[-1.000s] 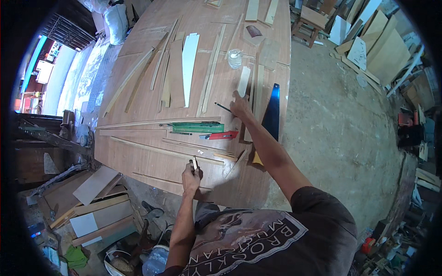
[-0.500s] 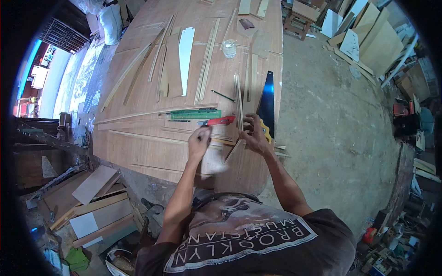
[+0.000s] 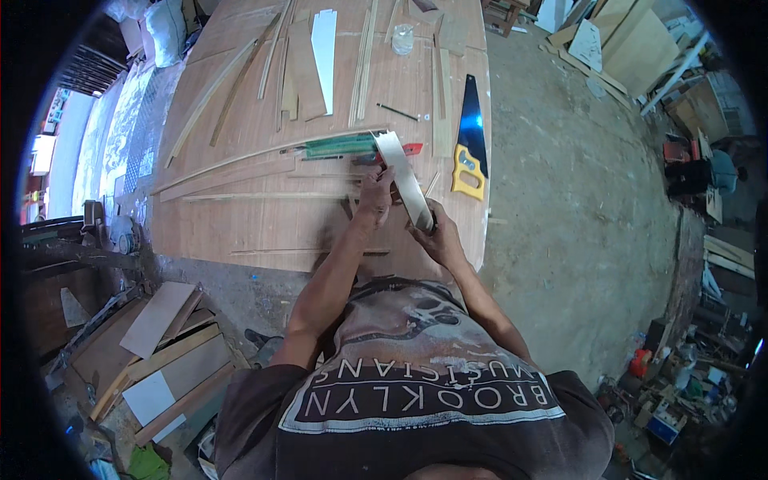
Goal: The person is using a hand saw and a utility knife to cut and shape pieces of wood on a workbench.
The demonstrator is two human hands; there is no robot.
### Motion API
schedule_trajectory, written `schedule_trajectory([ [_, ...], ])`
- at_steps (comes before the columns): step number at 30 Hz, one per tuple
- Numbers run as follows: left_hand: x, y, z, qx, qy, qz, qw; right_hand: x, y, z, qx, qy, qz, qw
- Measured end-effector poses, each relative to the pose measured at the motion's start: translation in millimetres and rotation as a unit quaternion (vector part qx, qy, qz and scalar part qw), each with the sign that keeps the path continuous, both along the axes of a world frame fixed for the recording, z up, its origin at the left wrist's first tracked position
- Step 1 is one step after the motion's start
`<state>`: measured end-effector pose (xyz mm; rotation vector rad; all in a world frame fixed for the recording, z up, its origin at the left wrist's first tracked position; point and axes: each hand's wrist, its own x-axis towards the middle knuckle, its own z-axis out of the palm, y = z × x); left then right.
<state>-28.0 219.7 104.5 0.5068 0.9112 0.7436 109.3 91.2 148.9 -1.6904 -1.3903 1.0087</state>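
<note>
Both hands hold a pale, flat, slightly glossy strip (image 3: pixel 402 172) above the near part of the wooden table, tilted with its far end toward the left. My left hand (image 3: pixel 374 198) is closed on its left edge around the middle. My right hand (image 3: pixel 438 236) grips the near end, fingers wrapped round it. Whether the strip is one piece or several laid together cannot be made out. Just behind it, partly hidden, lies a red utility knife (image 3: pixel 413 149). Next to that is a long green object (image 3: pixel 340 145), beside thin wooden strips.
A handsaw (image 3: pixel 470 136) with a yellow handle lies along the table's right edge. Farther off are a pencil (image 3: pixel 398 112), a clear jar (image 3: pixel 402 40), a white strip (image 3: pixel 324 64) and several wood strips. Board offcuts (image 3: pixel 172 352) are stacked on the floor at the left.
A bundle of thin sticks stood upright by my right hand earlier; now both hands hold the pale strip. My left hand has moved right and forward. The view has shifted, showing the saw whole.
</note>
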Motion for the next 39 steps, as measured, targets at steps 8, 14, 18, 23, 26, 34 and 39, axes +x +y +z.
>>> schedule_trajectory([
  [8, -101, -46, -42, -0.016, 0.095, 0.016, 0.995, -37, -46, -36, -0.033, -0.071, 0.048, 0.996],
  [14, -178, -51, -77, 0.043, 0.268, -0.081, 0.959, -62, -46, -59, -0.021, -0.125, 0.086, 0.988],
  [18, -202, -49, -88, 0.195, 0.424, -0.046, 0.883, -80, -17, -59, -0.018, -0.215, 0.128, 0.968],
  [23, -233, -39, -95, 0.300, 0.564, -0.074, 0.766, -100, 12, -75, -0.039, -0.312, 0.145, 0.938],
  [26, -242, -33, -90, 0.247, 0.605, -0.109, 0.749, -108, 25, -73, -0.006, -0.336, 0.131, 0.933],
  [34, -246, 27, -69, 0.377, 0.691, -0.152, 0.598, -138, 61, -88, -0.065, -0.388, 0.180, 0.902],
  [39, -279, 80, -87, 0.456, 0.709, -0.151, 0.516, -144, 64, -72, 0.096, -0.287, 0.036, 0.953],
])
